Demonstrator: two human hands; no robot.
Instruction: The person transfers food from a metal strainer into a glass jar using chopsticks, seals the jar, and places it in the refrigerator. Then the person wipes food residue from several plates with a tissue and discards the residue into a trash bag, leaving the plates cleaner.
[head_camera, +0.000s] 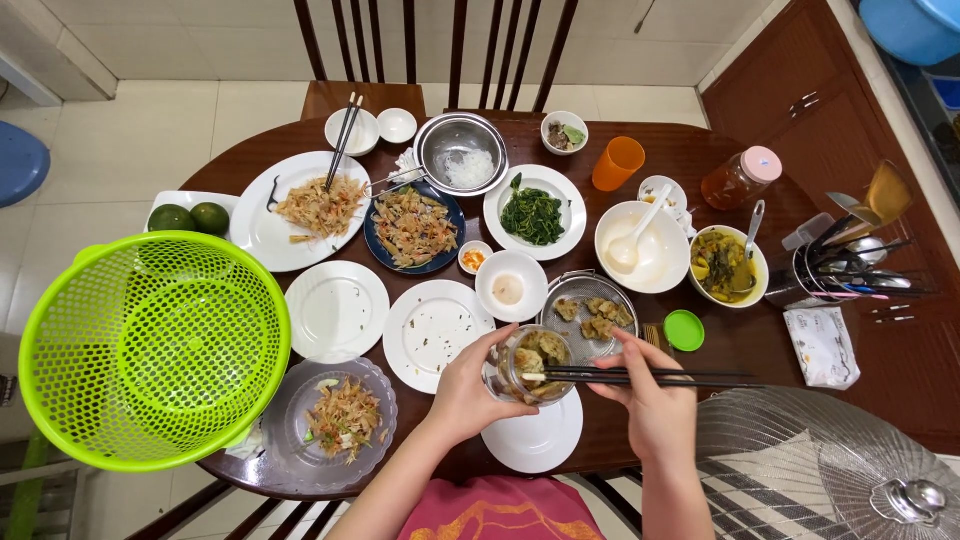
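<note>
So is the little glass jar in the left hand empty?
No. The glass jar in the left hand has browned food pieces inside, and the chopsticks in the right hand lie across its mouth.

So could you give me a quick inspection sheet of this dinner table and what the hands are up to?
Surface: dark oval wooden table, crowded with dishes.
Job's things: glass jar with pieces of food inside; dark chopsticks lie across its mouth.
Clutter: green basket; empty white plates; metal bowl of dumplings; plate of greens; orange cup; utensil rack.
Grips: left hand holds the jar; right hand holds the chopsticks.
Cables: nothing seen.
Surroundings: wooden chairs, tiled floor, fan grille.
</note>
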